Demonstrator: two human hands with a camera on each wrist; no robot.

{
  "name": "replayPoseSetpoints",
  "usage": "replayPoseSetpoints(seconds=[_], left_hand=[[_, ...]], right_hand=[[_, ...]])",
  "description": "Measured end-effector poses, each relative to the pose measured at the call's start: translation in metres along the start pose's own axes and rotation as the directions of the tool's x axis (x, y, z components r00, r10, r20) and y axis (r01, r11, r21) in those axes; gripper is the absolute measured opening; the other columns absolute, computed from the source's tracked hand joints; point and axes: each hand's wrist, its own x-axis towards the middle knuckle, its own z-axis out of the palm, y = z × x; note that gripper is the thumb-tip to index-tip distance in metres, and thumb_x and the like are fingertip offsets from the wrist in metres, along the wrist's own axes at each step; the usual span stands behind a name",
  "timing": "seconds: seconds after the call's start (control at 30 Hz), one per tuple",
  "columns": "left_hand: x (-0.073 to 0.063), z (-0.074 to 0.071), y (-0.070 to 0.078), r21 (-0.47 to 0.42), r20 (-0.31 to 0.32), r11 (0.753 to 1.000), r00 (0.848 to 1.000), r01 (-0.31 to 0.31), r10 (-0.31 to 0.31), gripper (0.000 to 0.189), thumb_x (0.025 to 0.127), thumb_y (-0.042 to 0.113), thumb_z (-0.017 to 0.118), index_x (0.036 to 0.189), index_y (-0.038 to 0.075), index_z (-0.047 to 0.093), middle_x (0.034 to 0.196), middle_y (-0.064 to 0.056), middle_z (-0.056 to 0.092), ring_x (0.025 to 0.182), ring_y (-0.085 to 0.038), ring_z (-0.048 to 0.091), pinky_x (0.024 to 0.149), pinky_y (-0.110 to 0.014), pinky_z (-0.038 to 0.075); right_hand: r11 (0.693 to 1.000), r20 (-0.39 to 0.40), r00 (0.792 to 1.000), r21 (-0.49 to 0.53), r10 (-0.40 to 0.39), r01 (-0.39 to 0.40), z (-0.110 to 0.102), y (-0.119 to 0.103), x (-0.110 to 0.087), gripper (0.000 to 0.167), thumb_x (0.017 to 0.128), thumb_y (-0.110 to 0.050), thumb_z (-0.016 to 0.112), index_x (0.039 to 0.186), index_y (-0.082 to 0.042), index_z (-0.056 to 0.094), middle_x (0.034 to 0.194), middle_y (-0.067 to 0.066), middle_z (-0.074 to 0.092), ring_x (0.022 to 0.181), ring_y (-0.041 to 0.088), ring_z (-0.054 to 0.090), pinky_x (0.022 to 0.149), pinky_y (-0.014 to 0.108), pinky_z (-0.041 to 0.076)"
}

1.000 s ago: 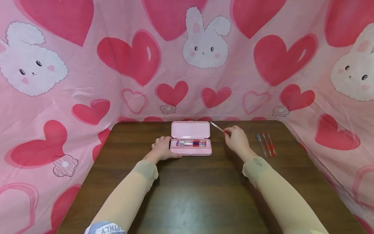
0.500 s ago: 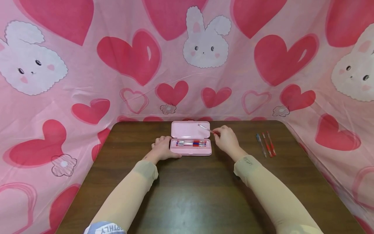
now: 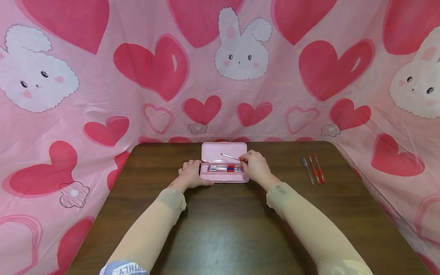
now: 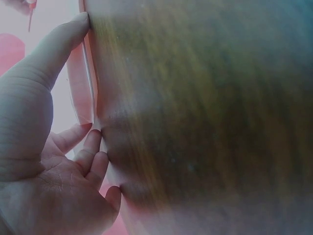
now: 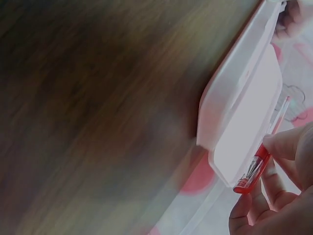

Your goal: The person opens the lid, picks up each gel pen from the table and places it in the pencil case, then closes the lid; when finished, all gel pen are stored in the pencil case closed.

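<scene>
A pink pencil case (image 3: pixel 225 178) lies with its lid back, several red and blue pens (image 3: pixel 225 168) in its tray. My left hand (image 3: pixel 191 173) holds its left end, thumb (image 4: pixel 73 32) along the front wall and the other fingers curled about the end. Over the case's right side, my right hand (image 3: pixel 257 166) pinches a clear pen with red ends (image 3: pixel 229 156) between thumb and fingers. That pen slants above the tray, in front of the lid (image 3: pixel 214 151). In the right wrist view the pen (image 5: pixel 259 159) passes beside the case (image 5: pixel 230 105).
To the right on the brown wooden table (image 3: pixel 220 229) lie a blue-capped pen (image 3: pixel 307 170) and two red pens (image 3: pixel 316 170), side by side. A pink cloth with hearts and rabbits (image 3: pixel 240 95) hangs behind the table and along both sides.
My right hand has carried the red-ended pen leftward, from beside the case to above its right side. My left hand has stayed on the case's left end.
</scene>
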Motion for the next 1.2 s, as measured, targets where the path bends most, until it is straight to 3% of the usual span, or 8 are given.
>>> replayPoseSetpoints(seconds=[0.37,0.6,1.2], left_hand=[[0.002,0.0,-0.003,0.005,0.003,1.0,1.0,0.007,-0.007,0.106,0.075,0.064,0.095,0.154,0.01,0.051,0.148,-0.018,0.054,0.141,-0.039,0.041,0.117,-0.062,0.032],[0.002,0.0,-0.003,-0.005,0.002,1.0,1.0,0.0,0.0,0.105,0.075,0.063,0.095,0.154,0.009,0.051,0.148,-0.018,0.054,0.14,-0.039,0.042,0.117,-0.061,0.032],[0.002,-0.001,-0.002,0.013,-0.002,1.0,1.0,0.0,0.0,0.104,0.075,0.065,0.095,0.152,0.009,0.052,0.146,-0.018,0.055,0.139,-0.04,0.042,0.114,-0.061,0.034]], right_hand=[[0.999,0.118,0.993,-0.039,0.003,0.002,0.016,-0.019,0.008,0.025,0.102,-0.019,0.076,0.126,-0.018,0.083,0.123,0.011,0.075,0.118,0.035,0.066,0.106,0.056,0.054],[0.998,0.14,0.99,-0.044,-0.029,0.036,0.022,-0.021,0.011,0.023,0.102,-0.02,0.077,0.124,-0.019,0.085,0.117,0.008,0.076,0.115,0.033,0.069,0.1,0.054,0.055],[1.0,0.187,0.982,0.004,-0.018,0.018,0.031,-0.022,0.012,0.023,0.101,-0.02,0.079,0.123,-0.021,0.086,0.121,0.007,0.08,0.116,0.032,0.07,0.106,0.057,0.052]])
